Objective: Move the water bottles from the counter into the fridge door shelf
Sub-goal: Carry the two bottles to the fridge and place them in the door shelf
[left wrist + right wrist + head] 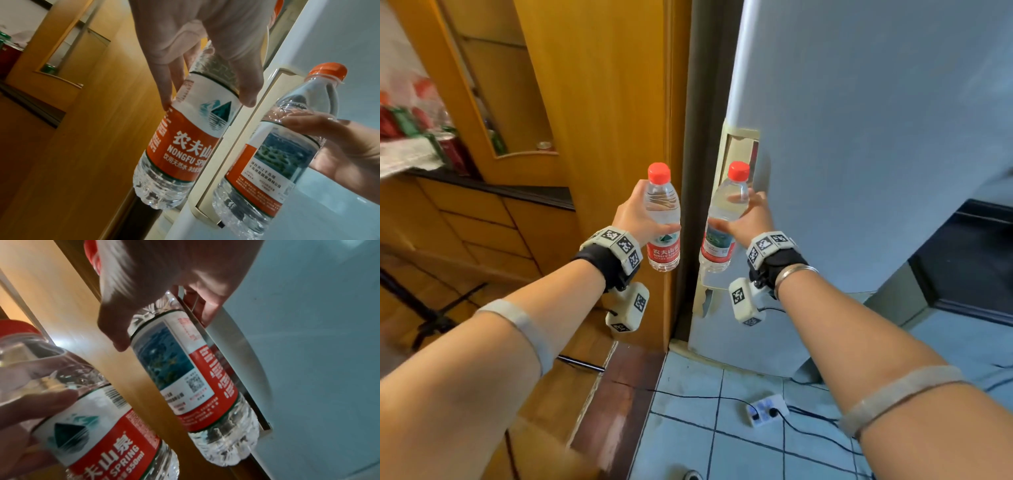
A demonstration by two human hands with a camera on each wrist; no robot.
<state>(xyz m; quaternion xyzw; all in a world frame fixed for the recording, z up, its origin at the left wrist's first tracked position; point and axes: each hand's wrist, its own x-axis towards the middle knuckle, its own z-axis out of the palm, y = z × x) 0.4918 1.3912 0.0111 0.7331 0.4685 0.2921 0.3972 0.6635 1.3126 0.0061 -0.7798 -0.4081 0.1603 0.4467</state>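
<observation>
Two clear water bottles with red caps and red-and-white labels are held upright in front of the fridge. My left hand (643, 214) grips the left bottle (662, 219) by its upper body, in front of the wooden panel; the left wrist view shows this bottle (195, 129) under my fingers (164, 84). My right hand (751, 219) holds the right bottle (722, 222) against the cream handle recess (739, 144) of the grey-blue fridge door (859, 137), which is closed. In the right wrist view, fingertips (205, 311) touch the recess edge beside that bottle (185, 369).
A tall wooden cabinet panel (602, 120) stands just left of the fridge. Farther left, a dark counter (500, 192) carries red and green packages (414, 120). A white power strip (767, 409) and cables lie on the tiled floor below. Black stand legs (431, 318) are at lower left.
</observation>
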